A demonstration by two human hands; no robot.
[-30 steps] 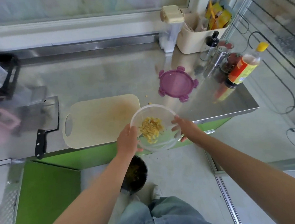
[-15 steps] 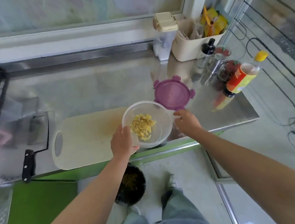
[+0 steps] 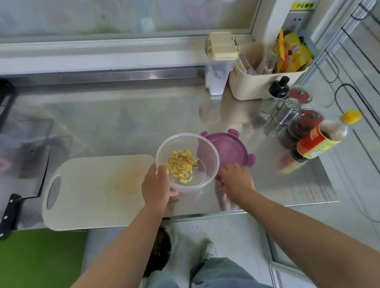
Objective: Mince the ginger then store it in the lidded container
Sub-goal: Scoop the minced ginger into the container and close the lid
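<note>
The clear round container (image 3: pixel 187 160) is at the near middle of the steel counter (image 3: pixel 114 118), just past the right end of the cutting board (image 3: pixel 97 192). It is open, and a small heap of yellow minced ginger (image 3: pixel 181 166) lies on its bottom, towards the left. From my view I cannot tell whether its base sits on the steel or is lifted just off it.

The purple lid (image 3: pixel 232 149) lies flat on the counter right behind and beside the container. Its left part shows through the container's clear wall.

On the board I see only a faint yellow stain. A cleaver (image 3: pixel 8 215) with a black handle lies left of the board, its blade blurred. Along the right edge stand a sauce bottle (image 3: pixel 316 145) with a yellow cap, a metal shaker (image 3: pixel 282 116) and some dark jars. Behind them are a cream bin (image 3: pixel 259 86) stuffed with packets and a clear canister (image 3: pixel 218 73) with a cream lid. None of it sits between container and lid.

My left hand (image 3: pixel 156 187) grips the container at its near-left wall, thumb at the rim and fingers curled under the side. My right hand (image 3: pixel 237 181) is down at the lid's near edge with its fingers bent towards the rim. They are blurred, so I cannot tell whether they pinch the lid or merely touch it.
</note>
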